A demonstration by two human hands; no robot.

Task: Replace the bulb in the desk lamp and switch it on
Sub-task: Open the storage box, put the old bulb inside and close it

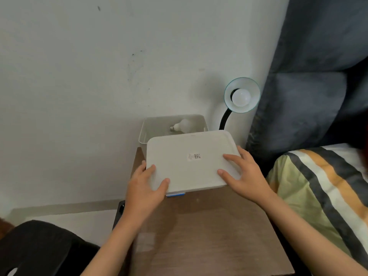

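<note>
A white plastic box (143, 130) stands at the back of a brown bedside table (209, 226), against the wall. Inside it lies a white bulb (182, 126) on its side, screw base to the left. The white lid (189, 160), with a small QR label, covers the near part of the box and leaves the far part uncovered. My left hand (145, 186) grips the lid's near left corner. My right hand (245, 176) holds its near right edge. Behind the box a desk lamp (242, 95) on a black gooseneck holds a white, unlit bulb (241, 97) in a teal shade.
A dark padded headboard (308, 76) rises at the right, close to the lamp. A striped pillow (322, 186) lies beside the table's right edge. A black seat (39, 246) is at the lower left. The white wall (79, 76) runs behind the box.
</note>
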